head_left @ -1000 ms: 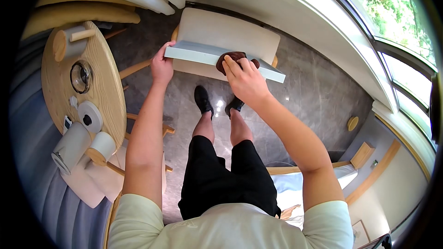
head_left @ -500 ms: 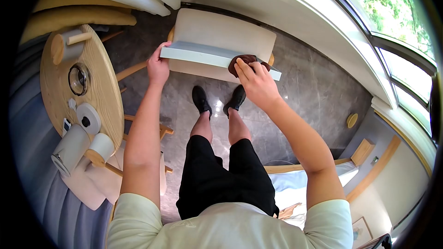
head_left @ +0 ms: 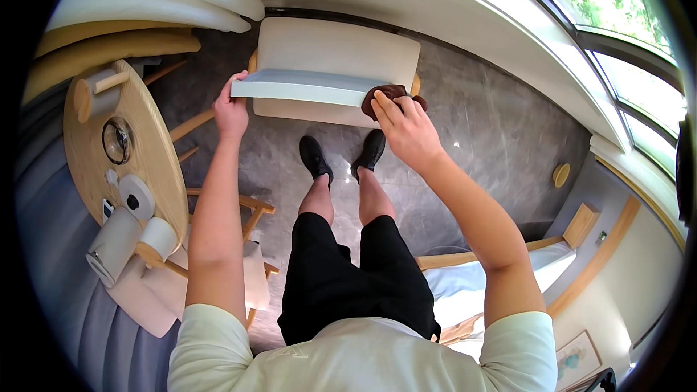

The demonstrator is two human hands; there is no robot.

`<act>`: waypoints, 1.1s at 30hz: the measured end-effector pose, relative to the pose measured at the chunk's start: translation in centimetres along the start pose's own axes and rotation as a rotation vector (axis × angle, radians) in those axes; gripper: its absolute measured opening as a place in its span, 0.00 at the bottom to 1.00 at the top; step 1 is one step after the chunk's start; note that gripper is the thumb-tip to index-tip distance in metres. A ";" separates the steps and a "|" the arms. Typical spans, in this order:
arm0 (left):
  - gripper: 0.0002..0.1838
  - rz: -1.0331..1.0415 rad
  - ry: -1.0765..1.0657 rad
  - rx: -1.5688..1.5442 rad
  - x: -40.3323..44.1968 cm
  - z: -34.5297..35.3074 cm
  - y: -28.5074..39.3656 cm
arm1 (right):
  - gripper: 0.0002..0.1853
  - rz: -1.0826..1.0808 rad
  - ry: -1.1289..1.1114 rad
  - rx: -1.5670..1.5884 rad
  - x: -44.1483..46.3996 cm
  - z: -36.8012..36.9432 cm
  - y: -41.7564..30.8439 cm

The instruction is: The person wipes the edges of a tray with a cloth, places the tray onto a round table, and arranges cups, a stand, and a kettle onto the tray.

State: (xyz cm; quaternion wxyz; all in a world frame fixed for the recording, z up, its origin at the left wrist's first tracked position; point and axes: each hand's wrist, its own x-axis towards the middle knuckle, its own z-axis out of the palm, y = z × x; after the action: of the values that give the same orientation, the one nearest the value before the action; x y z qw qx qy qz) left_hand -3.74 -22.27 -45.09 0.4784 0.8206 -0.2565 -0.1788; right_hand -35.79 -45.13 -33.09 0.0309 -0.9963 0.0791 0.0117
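Observation:
A long, pale panel (head_left: pixel 308 93), whitish on its front edge with a bluish-grey upper face, is held level in front of me. My left hand (head_left: pixel 232 110) grips its left end, fingers wrapped round the corner. At the right end my right hand (head_left: pixel 409 129) presses a dark brown cloth (head_left: pixel 375 104) against the panel. The cloth is bunched under my fingers and hides that end. Behind and below the panel stands a cream padded seat (head_left: pixel 337 43) with wooden side parts.
To the left a round wooden table (head_left: pixel 156 149) carries a glass bowl (head_left: pixel 117 140), a grey-white cylinder (head_left: pixel 116 243) and several other items. A wooden chair (head_left: pixel 250 210) stands beside it. A bed (head_left: pixel 457 287) lies at lower right, and windows (head_left: pixel 642 76) run along the right.
The panel and my left hand have shifted left in view. The brown cloth has slid along to the panel's right end, which stuck out beyond it before.

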 end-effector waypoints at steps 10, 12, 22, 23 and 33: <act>0.15 -0.075 -0.009 -0.069 -0.4 0.2 0.2 | 0.28 0.079 -0.049 0.066 -2.0 0.0 0.8; 0.15 -0.077 -0.007 -0.047 -0.4 0.3 0.4 | 0.28 0.042 -0.017 0.022 -2.3 0.1 1.4; 0.16 -0.012 0.015 -0.017 -0.3 0.4 -0.4 | 0.27 0.102 -0.044 0.076 -4.5 0.1 2.6; 0.16 -0.011 0.019 -0.016 -0.3 0.5 -0.4 | 0.27 0.099 -0.036 0.081 -4.6 0.1 2.8; 0.15 -0.008 -0.014 0.045 0.1 0.1 0.3 | 0.27 0.057 0.057 0.075 -5.9 0.7 4.3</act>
State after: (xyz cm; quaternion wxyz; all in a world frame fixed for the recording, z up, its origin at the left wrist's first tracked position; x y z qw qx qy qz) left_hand -3.84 -22.51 -44.91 0.4573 0.8308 -0.2606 -0.1808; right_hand -42.32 -48.42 -33.83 0.0655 -0.9917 0.1088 -0.0190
